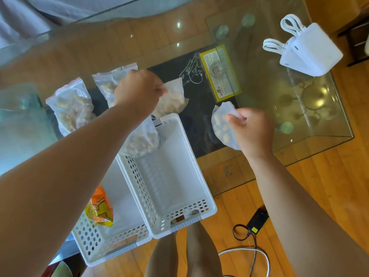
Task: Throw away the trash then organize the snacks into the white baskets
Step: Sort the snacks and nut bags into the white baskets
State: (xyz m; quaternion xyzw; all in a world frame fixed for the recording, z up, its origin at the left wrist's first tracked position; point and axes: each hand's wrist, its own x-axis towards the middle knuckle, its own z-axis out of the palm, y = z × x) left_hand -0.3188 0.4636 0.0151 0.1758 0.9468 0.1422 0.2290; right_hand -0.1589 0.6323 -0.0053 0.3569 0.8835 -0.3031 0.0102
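Two white perforated baskets stand side by side at the glass table's near edge. The right basket (201,188) holds one clear bag of nuts (139,143) at its far end. The left basket (111,244) holds an orange and yellow snack packet (99,208). My left hand (137,90) pinches the top of a clear bag of nuts (172,98) just beyond the right basket. My right hand (251,130) grips another clear bag of nuts (221,126), to the right of that basket. Two zip bags of nuts (73,106) (108,82) lie on the table at left.
A yellow-edged flat packet (219,72) lies under the glass at the back. A white box-shaped device with looped cords (307,50) sits at the far right of the table. A black charger and cables (255,220) lie on the wooden floor near my legs.
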